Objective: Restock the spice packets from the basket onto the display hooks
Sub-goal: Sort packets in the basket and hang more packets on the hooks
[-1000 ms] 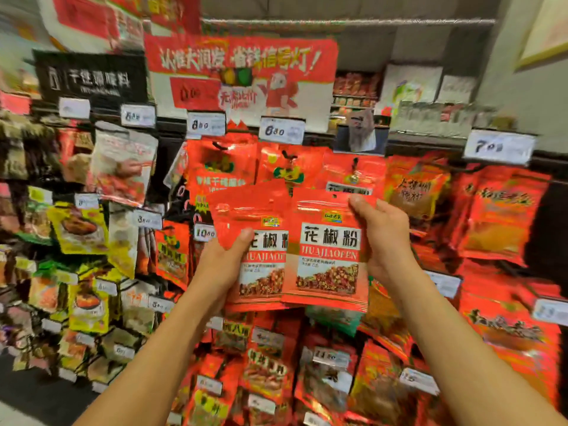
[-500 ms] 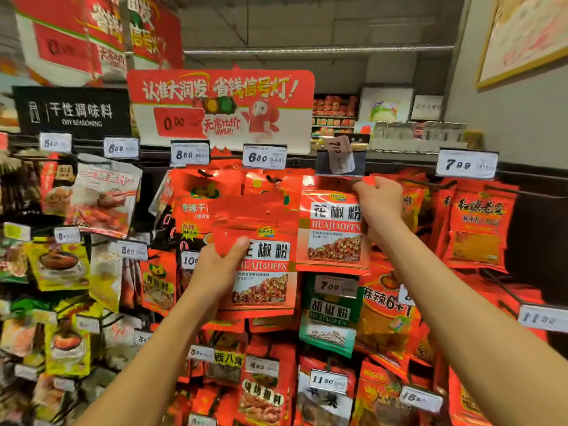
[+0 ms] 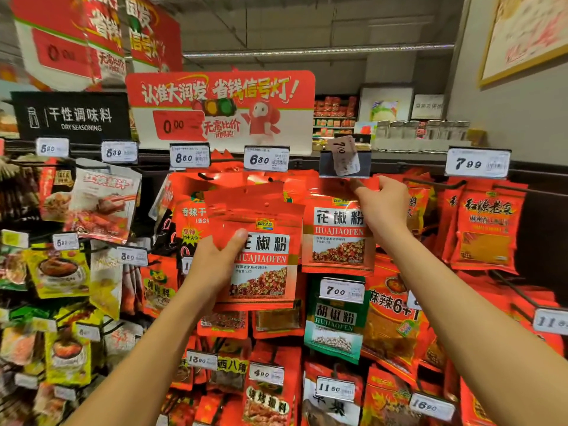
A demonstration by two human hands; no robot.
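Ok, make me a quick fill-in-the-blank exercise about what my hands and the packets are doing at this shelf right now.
1. The left hand holds a stack of red ____ packets.
2. The right hand lifts a single packet by its ____ edge.
3. The crooked price tag above the right hand reads ____.
4. The black sign reads DRY ____.

Missing words: huajiaofen; top; 7.00; SEASONING

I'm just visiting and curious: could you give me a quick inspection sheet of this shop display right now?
Surface: hook wall packed with hanging spice bags.
Job's things: huajiaofen packet raised under the tilted 7.00 tag; packet stack in front of the display.
Clutter: green hujiaofen packet below.
Hands: right hand pinches the packet's top; left hand grips the stack.
Cables: nothing seen.
Surroundings: red promo sign; black dry seasoning sign.
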